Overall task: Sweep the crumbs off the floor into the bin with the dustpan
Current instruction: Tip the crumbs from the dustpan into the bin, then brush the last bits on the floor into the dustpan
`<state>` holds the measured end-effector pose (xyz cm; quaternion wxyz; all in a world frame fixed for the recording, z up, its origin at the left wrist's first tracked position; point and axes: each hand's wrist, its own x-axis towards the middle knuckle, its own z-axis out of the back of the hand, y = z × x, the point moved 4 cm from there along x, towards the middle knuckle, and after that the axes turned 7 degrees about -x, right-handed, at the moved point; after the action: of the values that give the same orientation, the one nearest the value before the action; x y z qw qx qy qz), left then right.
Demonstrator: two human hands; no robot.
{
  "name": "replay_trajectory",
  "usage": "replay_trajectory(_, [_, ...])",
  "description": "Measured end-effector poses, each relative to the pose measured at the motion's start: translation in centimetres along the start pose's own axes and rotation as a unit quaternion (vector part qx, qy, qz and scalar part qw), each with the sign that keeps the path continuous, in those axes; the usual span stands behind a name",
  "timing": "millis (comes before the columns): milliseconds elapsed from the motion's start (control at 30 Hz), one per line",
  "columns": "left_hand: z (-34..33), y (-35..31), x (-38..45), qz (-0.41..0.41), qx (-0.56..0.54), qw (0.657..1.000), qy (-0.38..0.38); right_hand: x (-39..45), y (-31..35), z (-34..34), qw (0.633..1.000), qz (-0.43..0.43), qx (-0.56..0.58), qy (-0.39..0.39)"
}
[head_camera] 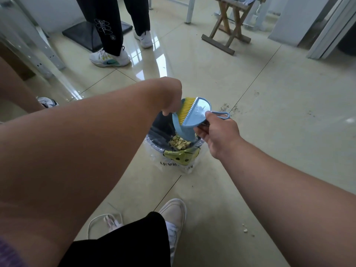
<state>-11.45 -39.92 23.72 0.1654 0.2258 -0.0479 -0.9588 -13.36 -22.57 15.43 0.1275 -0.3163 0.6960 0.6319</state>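
Mirrored, partly legible capitals run across the clear plastic liner bag (pixel 174 164) draped over the small round bin (pixel 159 139); they cannot be read with certainty. A swoosh logo marks the white trainers (pixel 109 58) of a bystander in black trousers beyond the bin. Raised marks on the underside of the light blue plastic dustpan (pixel 190 120) are too blurred to read.

Inside the bin lie pale yellow crumb chunks (pixel 180 144) and a yellow-green printed wrapper (pixel 182 156).

The right hand (pixel 217 133) is closed around the dustpan's looped handle, which sticks out to the right past the fingers; the pan tilts steeply, mouth down-left over the bin. The left hand (pixel 169 97) is curled shut on the small brush (pixel 184 110), whose yellow bristles lie in the pan just below its fingers. A few crumbs (pixel 245 228) remain on the glossy tiled floor (pixel 269 112), well apart from both hands.
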Motion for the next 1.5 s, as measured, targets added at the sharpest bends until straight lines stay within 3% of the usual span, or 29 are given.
replay_trajectory(100, [-0.2, 1.3, 0.3, -0.006, -0.019, 1.000, 0.007, 1.0, -1.6, -0.1, 0.999, -0.044, -0.010, -0.021])
replay_trajectory(233, [-1.2, 3.3, 0.1, 0.007, -0.069, 0.998, -0.006, 1.9, -2.8, 2.2, 0.993, -0.027, -0.077, -0.084])
replay_trajectory(433, [-1.9, 1.7, -0.4, -0.035, -0.228, 0.970, -0.074, 1.1, 0.0, 7.3, 0.997, -0.010, 0.013, -0.075])
replay_trajectory(667, [0.1, -0.8, 0.2, -0.025, -0.327, 0.932, -0.156, -0.8, 1.6, 17.4, 0.991, 0.002, 0.076, -0.112])
replay_trajectory(1000, [-1.4, -14.0, -1.6, -0.094, -0.391, 0.915, -0.038, -2.9, 0.3, 28.5, 0.988, 0.001, 0.044, -0.150])
replay_trajectory(1200, [-9.0, -19.8, -2.6, -0.148, -0.266, 0.952, 0.037, -3.7, -3.8, 33.5, 0.980, -0.029, -0.061, -0.187])
replay_trajectory(1500, [-19.0, -22.0, -2.9, -0.190, -0.164, 0.961, 0.117, -3.3, -12.9, 35.5, 0.978, -0.113, -0.135, -0.109])
